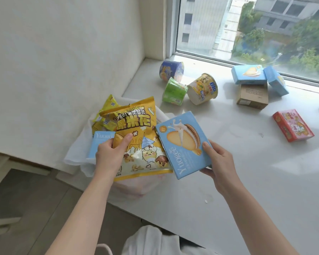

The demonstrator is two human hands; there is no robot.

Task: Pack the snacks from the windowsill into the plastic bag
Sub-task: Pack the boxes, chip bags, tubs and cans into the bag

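Head view: at centre left, the left hand (109,153) grips a popcorn bag (136,137) by its left edge, thumb across the printed front. It holds the packet upright in the mouth of the plastic bag (75,155), apparently to keep room beside it. At centre frame, the right hand (219,162) pinches a blue box (182,144) at its lower right corner, thumb on the face and fingers beneath. The box tilts toward that opening and looks to be the next item in.

The plastic bag, thin, white and crumpled, sits at the left edge of the windowsill (247,181) and already holds small yellow packets (107,111) and a pale box (101,144). The popcorn bag is glossy, puffed film; the blue box is flat, stiff card.

Still to pack, in the upper right and well apart from the bag, are three cups (203,89) tipped on their sides, two stacked boxes (249,74), a brown carton (252,96) and a red box (293,125). All lie on the smooth, shiny white sill.
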